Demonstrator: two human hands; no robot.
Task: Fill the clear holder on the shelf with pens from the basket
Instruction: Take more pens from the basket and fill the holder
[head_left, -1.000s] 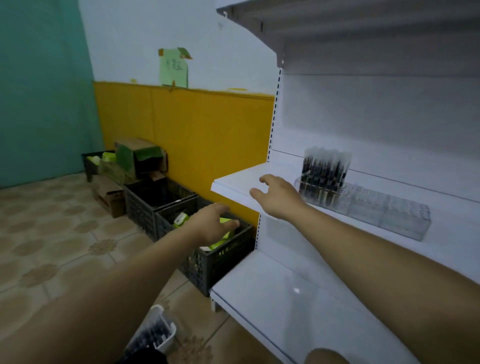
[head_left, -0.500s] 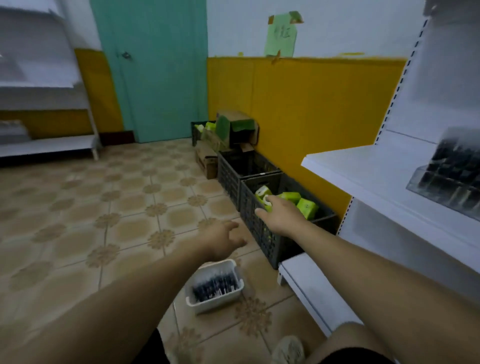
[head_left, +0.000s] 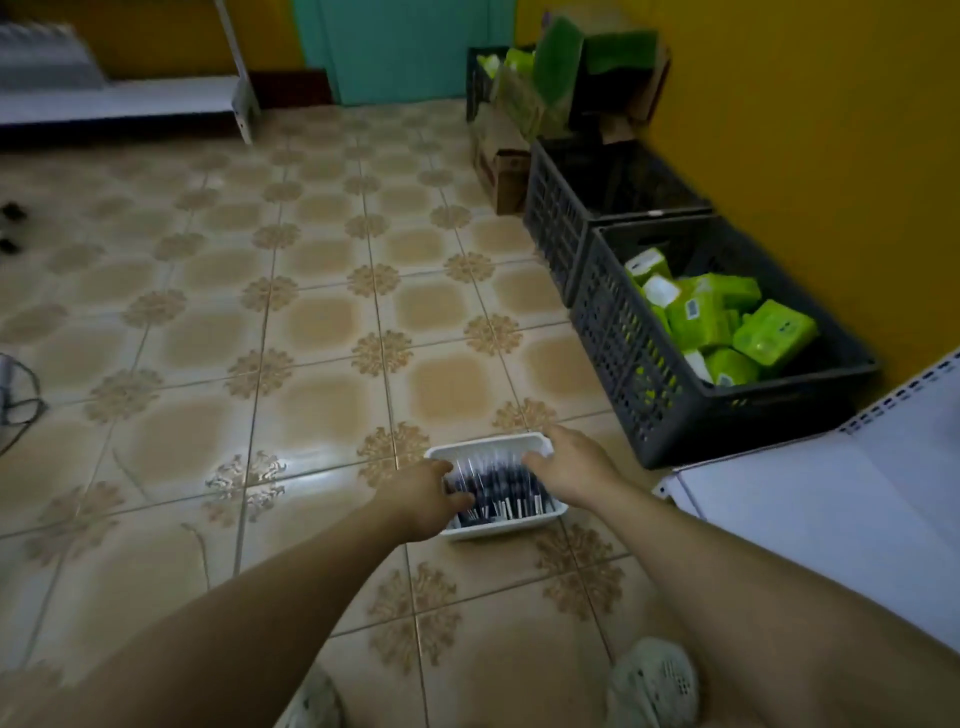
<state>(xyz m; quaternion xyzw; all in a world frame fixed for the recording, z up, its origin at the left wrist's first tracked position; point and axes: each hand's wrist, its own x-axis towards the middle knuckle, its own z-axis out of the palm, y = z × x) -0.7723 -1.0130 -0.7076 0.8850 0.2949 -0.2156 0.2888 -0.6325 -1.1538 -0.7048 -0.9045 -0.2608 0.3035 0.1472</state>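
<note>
Two hands reach into a white basket (head_left: 491, 442) of pens (head_left: 493, 491) on the tiled floor (head_left: 311, 322), just left of a white shelf (head_left: 831, 519). L hand (head_left: 421, 493) is at its left side, R hand (head_left: 569, 467) at its far-right corner. The fingers (head_left: 440, 469) dip among the pens; can't tell if either grips any.

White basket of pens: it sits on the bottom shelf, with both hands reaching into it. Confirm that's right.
Not right. The head view shows the white basket on the tiled floor, beside the bottom shelf, not on it. The rest holds: the left hand and right hand both reach into it, over the pens.
</note>
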